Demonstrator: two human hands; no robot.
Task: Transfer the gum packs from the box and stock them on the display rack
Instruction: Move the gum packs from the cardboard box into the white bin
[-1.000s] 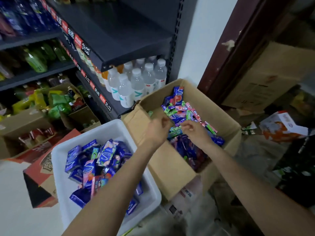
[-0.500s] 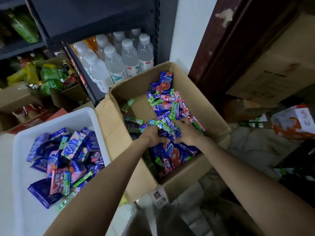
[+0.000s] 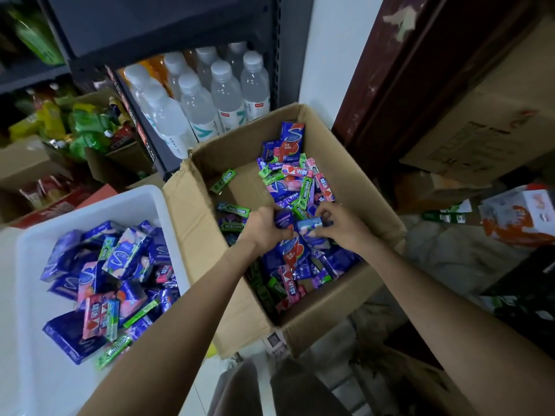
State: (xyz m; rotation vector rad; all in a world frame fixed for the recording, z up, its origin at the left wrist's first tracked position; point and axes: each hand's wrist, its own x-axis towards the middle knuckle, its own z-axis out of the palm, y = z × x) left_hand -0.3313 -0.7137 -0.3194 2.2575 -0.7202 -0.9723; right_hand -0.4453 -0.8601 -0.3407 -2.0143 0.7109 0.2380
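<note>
An open cardboard box sits on the floor, filled with several gum packs in blue, green and pink wrappers. Both my hands are down inside it. My left hand grips a purple gum pack. My right hand pinches a blue and pink gum pack. The two hands are close together over the pile. To the left stands a white plastic bin that holds several more gum packs.
A dark shelf unit rises behind the box, with water bottles on its low shelf. Open cartons of snacks lie at the left. Stacked cardboard boxes and a brown door frame crowd the right.
The view has tilted down and closer to the box. My hands reached deeper into the pile, and each has taken hold of a gum pack.
</note>
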